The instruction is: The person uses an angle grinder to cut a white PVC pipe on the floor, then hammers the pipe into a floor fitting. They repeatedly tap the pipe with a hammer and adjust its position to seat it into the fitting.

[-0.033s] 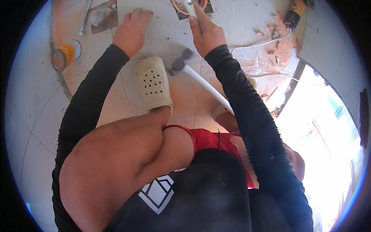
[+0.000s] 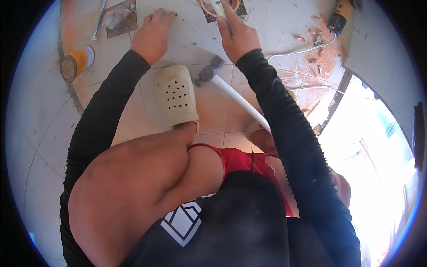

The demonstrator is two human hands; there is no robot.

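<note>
My right hand (image 2: 239, 36) is wrapped round the pale handle of a tool (image 2: 218, 8), whose working end I cannot make out. It is over a round pinkish rim (image 2: 207, 9) set in a square cut-out in the floor tiles. My left hand (image 2: 152, 38) leans on the tile to the left, its fingers spread and holding nothing. Between my arms lies a hammer (image 2: 235, 94) with a grey metal head and a white handle, partly covered by my right forearm.
A yellow-and-white can (image 2: 78, 63) lies at the left, near a metal rod (image 2: 98, 20) and another square hole (image 2: 120, 21). An angle grinder (image 2: 341, 18) sits far right with its white cord (image 2: 298, 52) beside reddish rubble (image 2: 327, 55). A cream clog (image 2: 177, 95) is on my foot.
</note>
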